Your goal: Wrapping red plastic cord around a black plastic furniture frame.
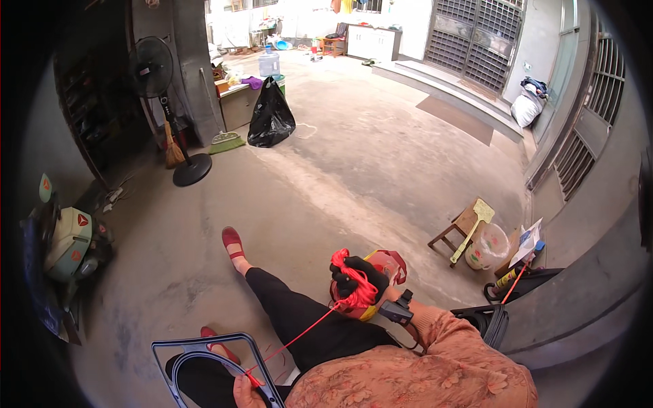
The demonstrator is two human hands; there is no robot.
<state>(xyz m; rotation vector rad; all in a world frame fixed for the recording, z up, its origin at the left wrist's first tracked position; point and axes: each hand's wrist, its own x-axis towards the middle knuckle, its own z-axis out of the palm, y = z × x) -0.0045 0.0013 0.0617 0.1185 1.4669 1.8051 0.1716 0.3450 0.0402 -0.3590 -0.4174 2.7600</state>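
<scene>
While the gloved right hand (357, 275) grips the soft, light red string (354, 282) ball, the left hand (246, 391) pinches its thin end by the dark frame (204, 350).

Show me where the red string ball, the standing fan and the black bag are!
red string ball (357, 282), head view, on the wound strands.
standing fan (151, 66), head view, on the round grille.
black bag (271, 117), head view, mid-bag.

The person wore a peach floral long-sleeved top, black trousers and red slip-on shoes. A black glove covered the right hand (355, 275), with a small black device strapped at the wrist.
</scene>
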